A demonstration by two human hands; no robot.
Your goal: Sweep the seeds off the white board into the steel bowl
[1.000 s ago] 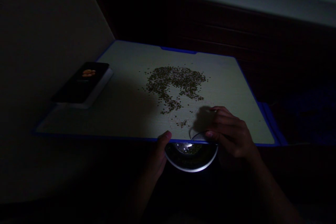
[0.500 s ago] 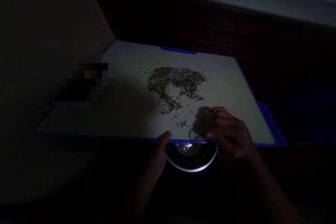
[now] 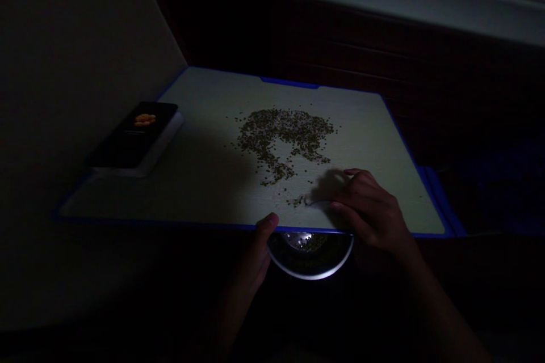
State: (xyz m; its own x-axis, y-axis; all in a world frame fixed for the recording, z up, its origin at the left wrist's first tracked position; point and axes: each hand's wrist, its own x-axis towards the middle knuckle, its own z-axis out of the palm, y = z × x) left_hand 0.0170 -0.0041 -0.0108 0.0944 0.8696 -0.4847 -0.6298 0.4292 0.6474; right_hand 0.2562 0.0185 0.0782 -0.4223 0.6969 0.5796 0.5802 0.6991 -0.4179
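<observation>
My right hand (image 3: 371,210) is curled nearly closed, pinching a thin piece (image 3: 318,202), too dim to name, beside a few stray seeds (image 3: 296,202). My left hand (image 3: 260,247) has its thumb on the board's (image 3: 204,181) near edge; I can't tell what its fingers hold. Between them, a bowl (image 3: 313,276) sits below that edge. Farther in lies the main seed patch (image 3: 283,127); a phone (image 3: 123,142) lies at left.

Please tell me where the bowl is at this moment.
In the head view, the bowl is at lower centre, partly hidden beneath the near edge of the board, just right of the left hand.
</observation>
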